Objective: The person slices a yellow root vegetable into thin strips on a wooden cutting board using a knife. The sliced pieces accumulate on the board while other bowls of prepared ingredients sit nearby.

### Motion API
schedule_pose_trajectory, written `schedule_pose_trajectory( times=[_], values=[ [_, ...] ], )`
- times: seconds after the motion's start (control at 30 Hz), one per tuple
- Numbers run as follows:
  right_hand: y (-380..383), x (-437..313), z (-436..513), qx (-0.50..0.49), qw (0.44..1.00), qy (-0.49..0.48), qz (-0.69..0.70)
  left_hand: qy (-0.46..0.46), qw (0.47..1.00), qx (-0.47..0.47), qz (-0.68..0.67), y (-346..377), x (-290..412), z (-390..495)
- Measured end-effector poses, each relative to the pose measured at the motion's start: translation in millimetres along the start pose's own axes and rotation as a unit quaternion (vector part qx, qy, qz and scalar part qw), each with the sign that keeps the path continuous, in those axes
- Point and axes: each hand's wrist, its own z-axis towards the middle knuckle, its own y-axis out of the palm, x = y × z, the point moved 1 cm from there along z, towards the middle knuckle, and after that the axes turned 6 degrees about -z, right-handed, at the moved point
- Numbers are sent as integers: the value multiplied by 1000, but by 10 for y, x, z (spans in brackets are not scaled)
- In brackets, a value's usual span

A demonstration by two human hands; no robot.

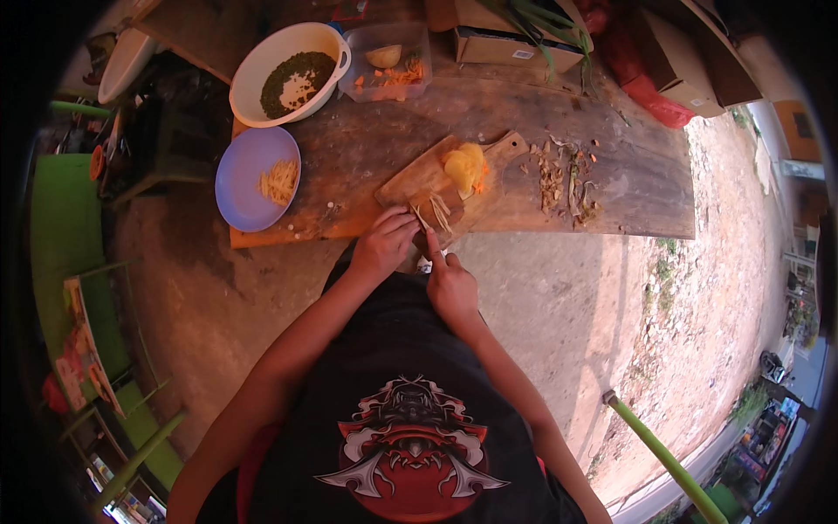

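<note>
A wooden cutting board (419, 171) with a handle lies at the table's front edge. My right hand (453, 288) grips a knife, its index finger stretched along the top; most of the blade is hidden. Close by on the left, my left hand (387, 241) has its bent fingertips together on the board, pressing pale pieces mostly covered by the fingers. Thin pale strips (440, 213), apparently potato, lie beside the blade. Farther up the board sits a pile of yellow potato slices (463, 167), with orange shreds (483, 178) at its side.
Left on the wooden table (340, 154) stands a lavender plate (239, 177) holding cut strips. Behind are a white basin (245, 82) with chopped greens and a clear plastic container (419, 49) with orange pieces. Peelings (551, 180) lie right; a cardboard box (488, 46) stands at the back.
</note>
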Motion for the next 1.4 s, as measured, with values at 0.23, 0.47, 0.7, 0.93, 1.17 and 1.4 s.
schedule_pose_trajectory(
  times=[0.23, 0.47, 0.7, 0.93, 1.17, 1.4],
  values=[
    [-24, 56, 12, 40, 997, 62, 23, 3, 1000, 20, -13, 4, 27, 28],
    [-50, 51, -97, 19, 999, 41, 28, -23, 999, 43, -5, 40, 115, 37],
    [-63, 54, -119, 16, 1000, 20, 17, -27, 999, 44, -6, 50, 92, 22],
    [-97, 144, -94, 27, 1000, 0, -9, -28, 998, 54, -15, 70, 97, -5],
    [-97, 158, -90, 11, 1000, -7, -14, -22, 998, 59, -2, 101, 68, -9],
    [-73, 150, -96, -2, 1000, -7, 4, -24, 999, 46, -1, 83, 60, -4]
  ],
)
